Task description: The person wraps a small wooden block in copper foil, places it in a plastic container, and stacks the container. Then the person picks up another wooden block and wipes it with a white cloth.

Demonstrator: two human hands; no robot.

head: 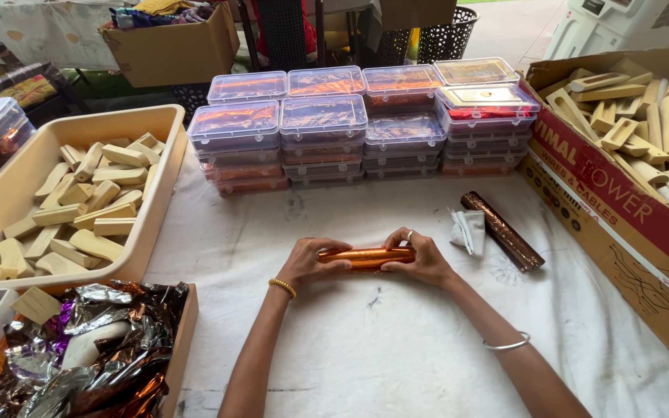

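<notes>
Broadly, we work at a desk (396, 348) spread with a white cloth. At our right stands a big cardboard box (621, 224) filled with pale wooden pieces (652, 116); at our left a cream tray (9, 193) holds more of the same blocks (87, 209). Across the far side stacks of clear plastic boxes (323, 128) stand in rows. Near our left elbow lies a heap of crumpled foil (94, 348). A dark foil roll (502, 231) lies slanted on the cloth to the right, with a small white scrap (470, 230) just beside it. At the middle we hold an orange foil-wrapped roll (365, 256) lying crosswise just above the cloth. Our left hand (311, 262) grips its left end, our right hand (423, 259) its right end, fingers (408, 241) curled over the top and clenched on it, the shiny middle bare between them.
</notes>
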